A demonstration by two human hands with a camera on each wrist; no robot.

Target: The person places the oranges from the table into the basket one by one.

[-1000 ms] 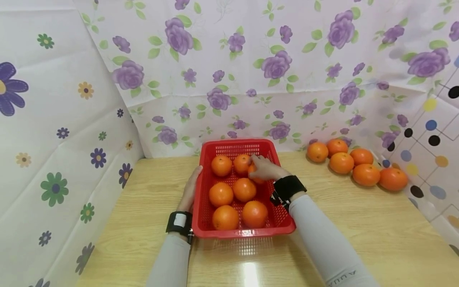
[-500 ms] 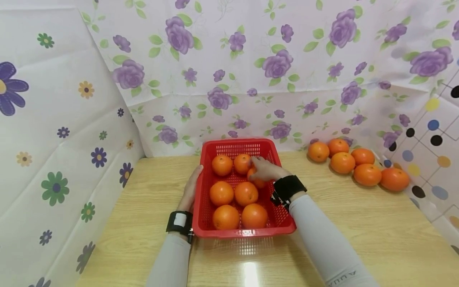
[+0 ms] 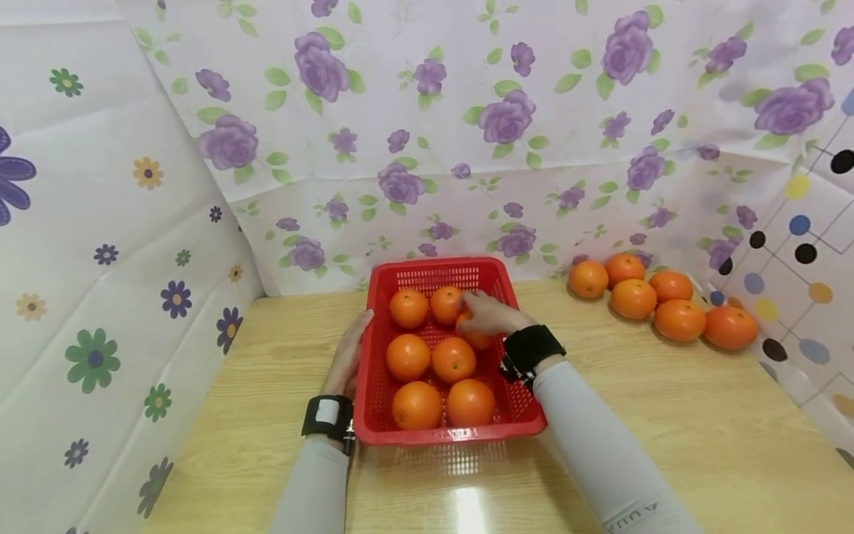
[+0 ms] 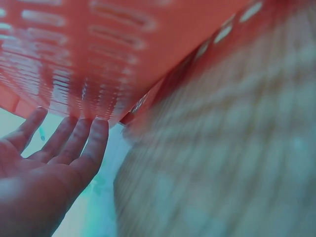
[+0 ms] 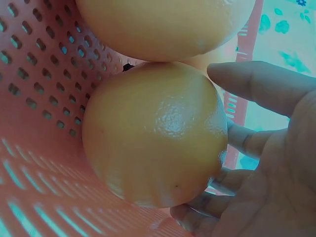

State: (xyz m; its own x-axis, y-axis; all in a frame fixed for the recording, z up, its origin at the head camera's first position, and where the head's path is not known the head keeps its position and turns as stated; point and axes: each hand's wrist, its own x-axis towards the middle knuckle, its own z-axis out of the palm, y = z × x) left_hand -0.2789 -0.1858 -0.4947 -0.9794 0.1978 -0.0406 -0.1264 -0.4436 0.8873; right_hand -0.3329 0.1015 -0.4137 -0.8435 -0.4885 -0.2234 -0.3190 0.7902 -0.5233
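A red plastic basket (image 3: 450, 435) with slotted walls stands on the table, several oranges inside it. My right hand (image 3: 490, 315) reaches in over its right side and holds an orange (image 5: 155, 136) against the far right part of the basket. In the right wrist view, thumb and fingers curve round one side of that orange, which touches another orange (image 5: 168, 27). Outside the basket's left wall, my left hand (image 3: 345, 361) lies along it. Its fingers (image 4: 94, 143) are extended, with the tips at the slotted wall in the left wrist view.
A group of several oranges (image 3: 679, 320) lies on the wooden table (image 3: 620, 393) at the back right, close to the wall. Flowered sheets (image 3: 400, 111) cover the back and left side; a dotted sheet (image 3: 810, 282) hangs on the right.
The head view has shifted slightly. The middle right orange in the basket has rolled a little toward the near side. Both hands keep their places.
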